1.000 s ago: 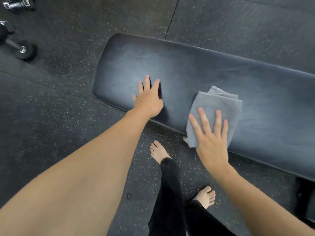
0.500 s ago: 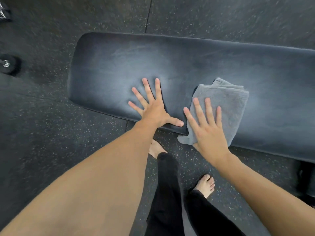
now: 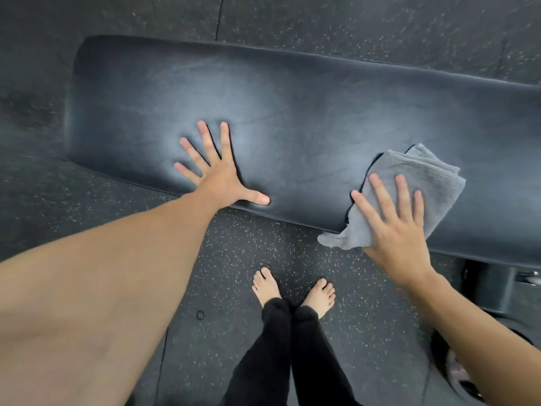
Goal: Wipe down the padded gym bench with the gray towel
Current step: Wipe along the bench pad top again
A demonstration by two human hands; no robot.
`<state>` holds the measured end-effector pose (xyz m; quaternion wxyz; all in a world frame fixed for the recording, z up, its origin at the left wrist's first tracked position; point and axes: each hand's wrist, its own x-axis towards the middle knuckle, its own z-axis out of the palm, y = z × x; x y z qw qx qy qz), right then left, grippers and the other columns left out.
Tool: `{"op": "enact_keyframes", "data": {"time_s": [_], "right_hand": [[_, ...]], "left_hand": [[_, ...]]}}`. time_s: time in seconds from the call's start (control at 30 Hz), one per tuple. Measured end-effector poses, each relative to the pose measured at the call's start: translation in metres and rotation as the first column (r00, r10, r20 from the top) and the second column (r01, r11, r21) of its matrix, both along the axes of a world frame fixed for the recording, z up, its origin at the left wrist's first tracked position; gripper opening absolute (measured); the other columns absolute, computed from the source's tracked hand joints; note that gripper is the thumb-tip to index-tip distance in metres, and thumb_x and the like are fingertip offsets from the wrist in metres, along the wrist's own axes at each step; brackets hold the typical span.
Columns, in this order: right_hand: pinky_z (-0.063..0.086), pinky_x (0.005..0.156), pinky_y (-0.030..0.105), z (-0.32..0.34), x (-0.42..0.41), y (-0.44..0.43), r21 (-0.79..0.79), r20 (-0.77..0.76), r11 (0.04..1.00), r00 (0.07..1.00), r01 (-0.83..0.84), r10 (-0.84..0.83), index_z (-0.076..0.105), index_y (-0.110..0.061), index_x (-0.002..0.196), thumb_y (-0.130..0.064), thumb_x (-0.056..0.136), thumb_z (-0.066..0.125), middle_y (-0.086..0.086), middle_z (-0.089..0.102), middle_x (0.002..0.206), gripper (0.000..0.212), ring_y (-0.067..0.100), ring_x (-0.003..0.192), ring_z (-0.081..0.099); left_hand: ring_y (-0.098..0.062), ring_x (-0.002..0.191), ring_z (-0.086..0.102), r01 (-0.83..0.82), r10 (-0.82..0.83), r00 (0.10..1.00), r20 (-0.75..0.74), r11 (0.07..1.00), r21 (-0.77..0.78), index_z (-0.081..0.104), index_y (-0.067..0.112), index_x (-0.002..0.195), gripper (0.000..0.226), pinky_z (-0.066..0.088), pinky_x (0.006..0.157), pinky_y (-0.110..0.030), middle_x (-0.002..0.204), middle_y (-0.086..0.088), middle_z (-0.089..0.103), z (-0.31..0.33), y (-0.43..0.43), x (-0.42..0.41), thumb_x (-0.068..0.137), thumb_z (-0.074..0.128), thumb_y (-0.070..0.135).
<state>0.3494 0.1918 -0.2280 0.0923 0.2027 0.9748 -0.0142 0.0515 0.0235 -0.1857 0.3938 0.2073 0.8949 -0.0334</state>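
Padded bench surface (image 3: 322, 118), one, seen from above: its rounded end lies well beyond the left hand (image 3: 218, 174), and its long body runs past the right hand (image 3: 395, 230) out of view. The near edge passes under both wrists; the far edge lies well beyond the fingertips. Between the two hands, and beyond them toward the far edge, the padding is bare. The left hand lies flat on the surface, fingers spread wide, holding nothing. The right hand lies flat, fingers extended, pressing on the gray towel (image 3: 433, 183), one, folded; the towel sits under and beyond this hand, one corner hanging over the near edge. Two bare feet (image 3: 292, 291) stand on the speckled floor (image 3: 234, 244) between the arms.
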Motion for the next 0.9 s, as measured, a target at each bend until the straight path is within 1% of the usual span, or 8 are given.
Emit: {"op": "enact_keyframes", "data": {"time_s": [0.13,0.23,0.47,0.57,0.67,0.73,0.8,0.9], "right_hand": [[-0.005,0.120,0.066,-0.001,-0.011,-0.010,-0.010,0.004,1.000,1.000,0.028,-0.028,0.034,-0.024,0.151,-0.045,0.049,0.096,0.015,0.008,0.170,0.122,0.053,0.153,-0.001],[0.001,0.118,0.073,0.001,-0.012,-0.011,-0.053,-0.009,0.999,1.000,-0.004,0.004,0.046,-0.025,0.134,-0.054,0.053,0.089,0.021,0.011,0.168,0.096,0.057,0.151,0.001],[0.012,0.113,0.079,0.005,-0.015,-0.016,-0.121,-0.089,0.979,0.984,-0.166,0.156,0.055,-0.019,0.108,-0.028,0.053,0.094,0.021,0.028,0.163,0.068,0.055,0.150,0.016],[0.016,0.112,0.079,0.004,-0.012,-0.014,-0.092,-0.151,0.972,0.968,-0.216,0.201,0.061,-0.016,0.099,-0.020,0.066,0.085,0.020,0.042,0.156,0.041,0.053,0.148,0.025],[0.022,0.113,0.077,-0.003,0.002,0.000,-0.053,-0.226,0.930,0.912,-0.363,0.343,0.058,-0.014,0.092,-0.006,0.071,0.074,0.019,0.049,0.150,0.028,0.050,0.147,0.032],[0.018,0.117,0.073,-0.008,0.022,0.024,-0.048,-0.255,0.890,0.867,-0.453,0.427,0.053,-0.014,0.091,0.003,0.074,0.059,0.017,0.048,0.150,0.025,0.045,0.149,0.031],[0.010,0.122,0.068,-0.010,0.056,0.055,-0.066,-0.253,0.875,0.856,-0.480,0.451,0.050,-0.013,0.093,0.005,0.071,0.053,0.016,0.043,0.152,0.028,0.040,0.152,0.026],[0.005,0.125,0.062,-0.001,0.107,0.102,-0.163,-0.178,0.861,0.872,-0.482,0.455,0.053,-0.012,0.095,0.009,0.061,0.065,0.013,0.035,0.158,0.042,0.036,0.155,0.019]], "left_hand": [[-0.046,0.135,-0.041,0.000,0.000,1.000,-0.003,1.000,-0.012,-0.038,0.035,0.144,0.170,-0.010,0.106,-0.076,0.149,-0.005,-0.050,0.000,0.001,0.000,0.031,0.084,0.074],[-0.046,0.135,-0.041,-0.001,0.001,1.000,0.005,1.000,0.002,-0.037,0.034,0.145,0.170,-0.009,0.106,-0.076,0.149,-0.005,-0.050,0.002,0.001,0.000,0.033,0.084,0.073],[-0.045,0.136,-0.040,0.013,-0.013,1.000,-0.017,1.000,-0.009,-0.038,0.035,0.144,0.169,-0.010,0.107,-0.075,0.149,-0.003,-0.050,0.002,0.000,0.002,0.035,0.086,0.071],[-0.043,0.137,-0.039,-0.015,0.015,1.000,-0.020,1.000,-0.018,-0.037,0.038,0.144,0.168,-0.011,0.108,-0.074,0.149,0.000,-0.049,0.002,0.003,0.004,0.036,0.088,0.067],[-0.041,0.140,-0.036,-0.033,0.030,0.999,-0.041,0.997,-0.063,-0.035,0.038,0.145,0.166,-0.008,0.109,-0.072,0.151,0.000,-0.047,0.008,0.006,0.007,0.039,0.091,0.063],[-0.044,0.141,-0.032,-0.048,0.047,0.999,-0.025,0.996,-0.072,-0.033,0.034,0.147,0.165,-0.005,0.111,-0.072,0.153,-0.006,-0.043,0.016,0.016,0.018,0.043,0.091,0.061],[-0.047,0.140,-0.032,-0.019,0.022,0.999,0.048,0.998,-0.056,-0.034,0.032,0.147,0.166,-0.005,0.111,-0.070,0.152,-0.013,-0.044,0.022,0.040,0.047,0.039,0.086,0.071],[-0.051,0.134,-0.039,0.090,-0.096,0.984,0.149,0.995,0.046,-0.038,0.032,0.143,0.169,-0.011,0.108,-0.070,0.145,-0.017,-0.051,0.017,0.101,0.115,0.033,0.080,0.081]]}}
